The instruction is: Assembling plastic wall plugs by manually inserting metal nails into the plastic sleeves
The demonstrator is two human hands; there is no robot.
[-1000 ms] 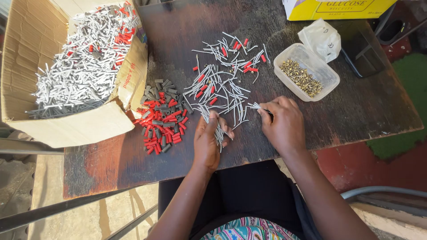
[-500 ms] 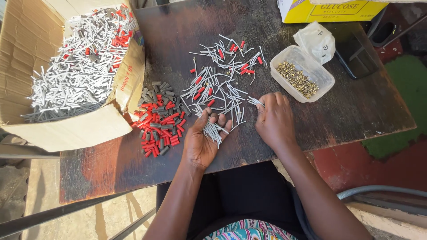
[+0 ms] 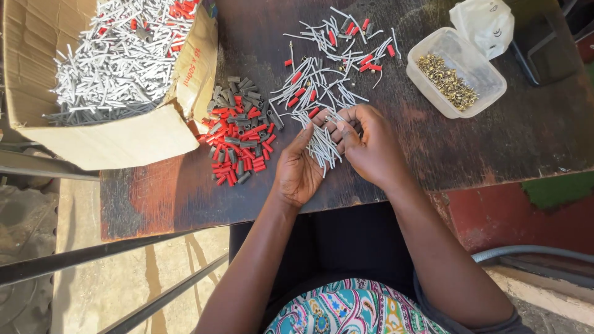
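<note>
- Over the worn dark wooden table [image 3: 482, 154], the left hand [image 3: 298, 170] cups a bundle of thin grey pins [image 3: 322, 145].
- The right hand [image 3: 370, 145] pinches that bundle's top.
- Stubby red and grey sleeves [image 3: 238, 139] lie heaped just left.

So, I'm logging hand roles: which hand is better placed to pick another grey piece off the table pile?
Probably the right hand: its fingertips lie beside the scattered pile, while the left hand cradles a bundle of grey pieces.
</note>
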